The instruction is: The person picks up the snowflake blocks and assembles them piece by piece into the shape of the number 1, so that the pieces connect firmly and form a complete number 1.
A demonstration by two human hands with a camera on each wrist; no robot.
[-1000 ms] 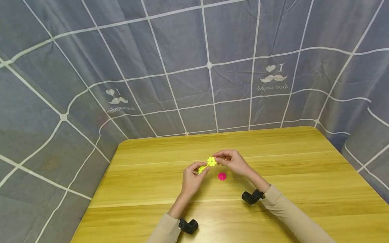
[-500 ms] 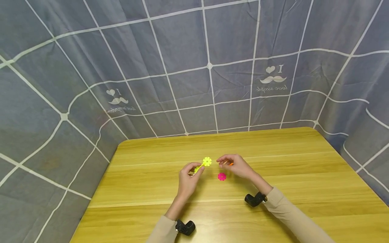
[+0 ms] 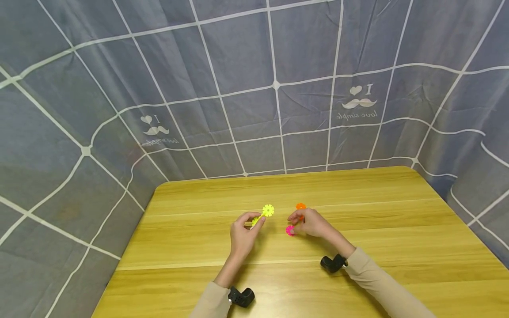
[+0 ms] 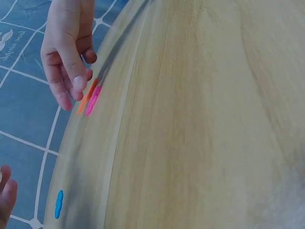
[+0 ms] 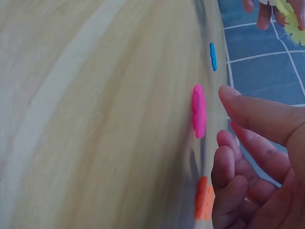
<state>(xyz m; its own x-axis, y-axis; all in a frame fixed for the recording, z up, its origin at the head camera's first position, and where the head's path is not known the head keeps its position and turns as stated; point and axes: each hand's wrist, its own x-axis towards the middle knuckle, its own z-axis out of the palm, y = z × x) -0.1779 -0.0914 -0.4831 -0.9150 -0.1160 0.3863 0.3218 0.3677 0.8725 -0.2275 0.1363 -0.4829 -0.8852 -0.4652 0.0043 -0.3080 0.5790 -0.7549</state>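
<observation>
Two joined yellow notched discs (image 3: pixel 268 210) are pinched between the thumb and fingers of my left hand (image 3: pixel 242 234), raised over the table. A whitish piece (image 5: pixel 268 2) shows beside the yellow in the right wrist view. My right hand (image 3: pixel 312 223) hovers low over a pink notched disc (image 3: pixel 290 230) on the table. Its thumb and fingers are apart, with nothing between them in the right wrist view. Orange discs (image 3: pixel 301 206) lie just beyond that hand, partly covered by it. A blue disc (image 4: pixel 58 204) on the table is hidden in the head view.
The wooden table (image 3: pixel 179 247) carries these loose discs near its middle. Grey curtain (image 3: pixel 238 110) with white lines hangs behind and at both sides of it. A black wrist camera (image 3: pixel 333 263) sits on the right wrist, another (image 3: pixel 241 297) on the left.
My right hand has left the yellow discs and come down towards the pink disc, uncovering orange behind it. My left hand has drawn slightly left with the yellow discs.
</observation>
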